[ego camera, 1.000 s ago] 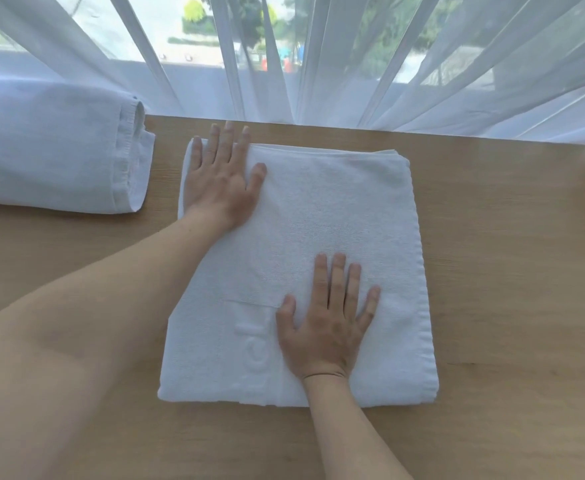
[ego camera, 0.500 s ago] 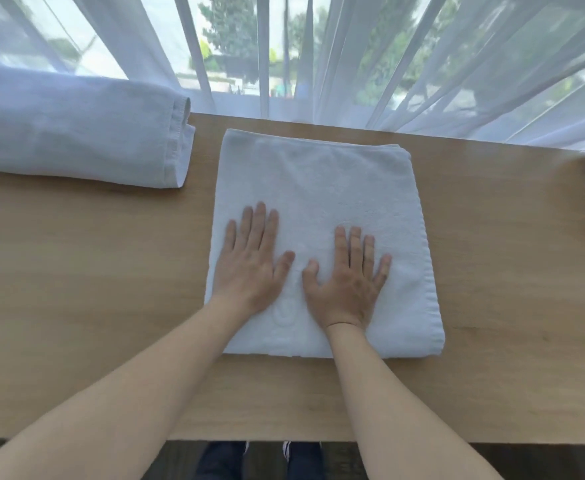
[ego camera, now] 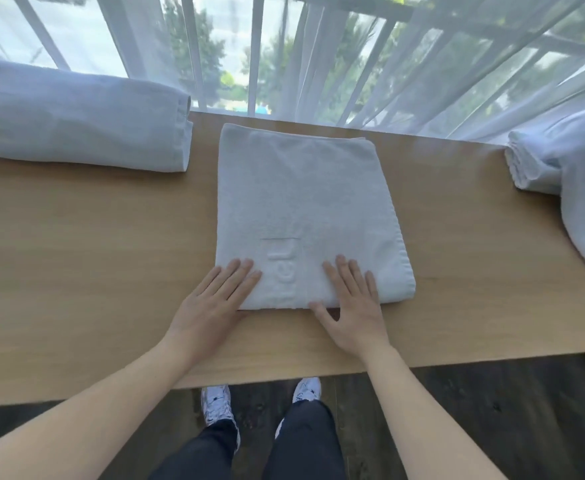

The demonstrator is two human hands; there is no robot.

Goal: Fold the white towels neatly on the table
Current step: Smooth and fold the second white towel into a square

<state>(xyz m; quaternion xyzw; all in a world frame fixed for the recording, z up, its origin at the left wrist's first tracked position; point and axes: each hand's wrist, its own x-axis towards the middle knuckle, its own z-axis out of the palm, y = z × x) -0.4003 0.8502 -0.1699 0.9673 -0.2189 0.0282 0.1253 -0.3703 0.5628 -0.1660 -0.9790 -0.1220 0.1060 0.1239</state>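
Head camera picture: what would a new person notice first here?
First, the folded white towel in the middle of the wooden table, with the left hand and right hand lying flat on its near edge. Then a rolled towel at the far left and a loose towel pile at the right edge, before sheer curtains.

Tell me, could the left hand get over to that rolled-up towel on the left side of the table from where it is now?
Probably yes. The left hand lies flat at the folded towel's near edge, and only bare table shows between it and the rolled towel. Whether the arm stretches far enough is a guess.
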